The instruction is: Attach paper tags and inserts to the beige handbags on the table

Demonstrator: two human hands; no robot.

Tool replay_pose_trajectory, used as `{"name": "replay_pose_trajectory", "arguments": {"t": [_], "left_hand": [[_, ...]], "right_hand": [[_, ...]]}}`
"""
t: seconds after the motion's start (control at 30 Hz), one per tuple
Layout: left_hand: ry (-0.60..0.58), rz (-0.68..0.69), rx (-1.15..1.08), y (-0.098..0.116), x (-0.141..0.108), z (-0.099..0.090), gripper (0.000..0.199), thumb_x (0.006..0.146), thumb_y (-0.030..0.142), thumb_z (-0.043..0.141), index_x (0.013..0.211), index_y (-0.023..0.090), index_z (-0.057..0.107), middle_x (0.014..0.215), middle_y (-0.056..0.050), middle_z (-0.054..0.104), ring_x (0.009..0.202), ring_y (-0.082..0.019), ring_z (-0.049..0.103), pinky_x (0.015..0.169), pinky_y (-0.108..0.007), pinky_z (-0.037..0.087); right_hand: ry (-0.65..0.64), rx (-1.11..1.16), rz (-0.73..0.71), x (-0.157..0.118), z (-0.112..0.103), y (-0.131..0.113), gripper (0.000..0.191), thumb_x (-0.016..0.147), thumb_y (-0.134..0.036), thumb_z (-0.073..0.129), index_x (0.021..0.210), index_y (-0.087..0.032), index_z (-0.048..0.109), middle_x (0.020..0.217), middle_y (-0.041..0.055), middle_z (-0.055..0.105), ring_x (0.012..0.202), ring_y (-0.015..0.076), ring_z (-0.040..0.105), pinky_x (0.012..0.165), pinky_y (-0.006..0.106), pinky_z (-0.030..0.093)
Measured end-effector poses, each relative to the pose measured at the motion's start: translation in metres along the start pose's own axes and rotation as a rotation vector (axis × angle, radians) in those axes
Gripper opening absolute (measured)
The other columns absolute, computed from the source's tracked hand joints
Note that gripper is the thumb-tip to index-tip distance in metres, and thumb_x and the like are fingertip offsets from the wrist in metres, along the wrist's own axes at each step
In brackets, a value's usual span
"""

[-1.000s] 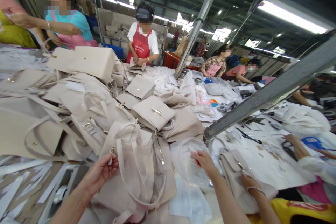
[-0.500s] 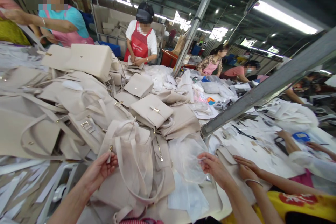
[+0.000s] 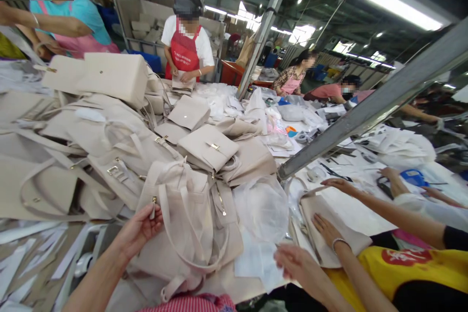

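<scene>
Co-worker in red apron behind bag pile; steel post; possibly scissors.

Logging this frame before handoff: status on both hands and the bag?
Left hand shut on beige handbag at its edge. Right hand on clear plastic sheet, grip unclear. Co-worker's hand pressing a bag close alongside.

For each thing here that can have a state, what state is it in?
Left hand: closed on the front bag's edge.
Right hand: open, at a white sheet.
Front bag: lying flat, handles slack on top.
Flap bag: flap shut, lying on the pile.
Clear plastic bag: lying empty.
Co-worker's bag: flat, pressed under a co-worker's hand.
</scene>
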State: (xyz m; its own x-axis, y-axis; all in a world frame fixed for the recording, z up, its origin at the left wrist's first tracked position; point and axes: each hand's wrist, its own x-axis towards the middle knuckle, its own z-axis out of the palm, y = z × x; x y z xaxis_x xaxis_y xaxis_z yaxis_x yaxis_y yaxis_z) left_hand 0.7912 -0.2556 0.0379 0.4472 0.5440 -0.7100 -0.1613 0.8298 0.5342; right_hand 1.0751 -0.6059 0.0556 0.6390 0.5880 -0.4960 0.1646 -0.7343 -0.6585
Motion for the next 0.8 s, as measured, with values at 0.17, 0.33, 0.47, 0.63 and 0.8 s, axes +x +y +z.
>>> {"name": "replay_pose_trajectory", "arguments": {"t": [0.17,0.33,0.47,0.63,0.8], "left_hand": [[0.031,0.003,-0.017,0.001,-0.006,0.008,0.017,0.091,0.008,0.053,0.077,0.012,0.062,0.064,-0.004,0.065,0.051,-0.013,0.064,0.048,-0.022,0.056],[0.059,0.008,-0.008,0.001,-0.012,0.009,0.021,0.094,0.01,0.051,0.075,0.01,0.062,0.063,-0.006,0.065,0.05,-0.012,0.064,0.048,-0.021,0.056],[0.058,0.02,-0.013,-0.001,-0.009,0.005,0.022,0.095,0.012,0.051,0.076,0.01,0.062,0.063,-0.006,0.065,0.051,-0.012,0.064,0.048,-0.021,0.055],[0.042,0.012,-0.015,-0.003,-0.003,0.002,0.018,0.094,0.012,0.054,0.077,0.011,0.062,0.063,-0.004,0.065,0.051,-0.012,0.063,0.049,-0.021,0.056],[0.042,0.004,-0.018,-0.002,0.0,0.003,0.019,0.092,0.01,0.055,0.075,0.011,0.063,0.065,-0.005,0.065,0.053,-0.013,0.065,0.051,-0.023,0.058]], "right_hand": [[0.166,-0.553,-0.188,0.092,0.018,-0.045,0.021,0.096,-0.019,0.048,0.094,-0.019,0.069,0.106,0.0104,0.068,0.104,0.0227,0.062,0.092,0.035,0.045],[0.115,-0.654,-0.094,0.157,0.058,-0.049,0.014,0.092,-0.025,0.064,0.101,-0.015,0.065,0.105,0.0059,0.067,0.098,0.0207,0.064,0.09,0.042,0.051],[0.097,-0.608,-0.1,0.172,0.06,-0.031,0.013,0.092,-0.029,0.064,0.092,-0.016,0.064,0.096,0.0032,0.067,0.09,0.0183,0.064,0.085,0.039,0.052],[0.113,-0.346,-0.166,0.174,0.032,-0.015,0.018,0.082,-0.022,0.058,0.065,-0.021,0.054,0.071,0.0009,0.061,0.077,0.0183,0.06,0.074,0.032,0.047],[0.131,0.011,-0.075,0.162,0.008,-0.002,0.024,0.067,-0.043,0.06,0.057,-0.024,0.047,0.052,-0.0018,0.051,0.055,0.0176,0.052,0.054,0.03,0.042]]}}
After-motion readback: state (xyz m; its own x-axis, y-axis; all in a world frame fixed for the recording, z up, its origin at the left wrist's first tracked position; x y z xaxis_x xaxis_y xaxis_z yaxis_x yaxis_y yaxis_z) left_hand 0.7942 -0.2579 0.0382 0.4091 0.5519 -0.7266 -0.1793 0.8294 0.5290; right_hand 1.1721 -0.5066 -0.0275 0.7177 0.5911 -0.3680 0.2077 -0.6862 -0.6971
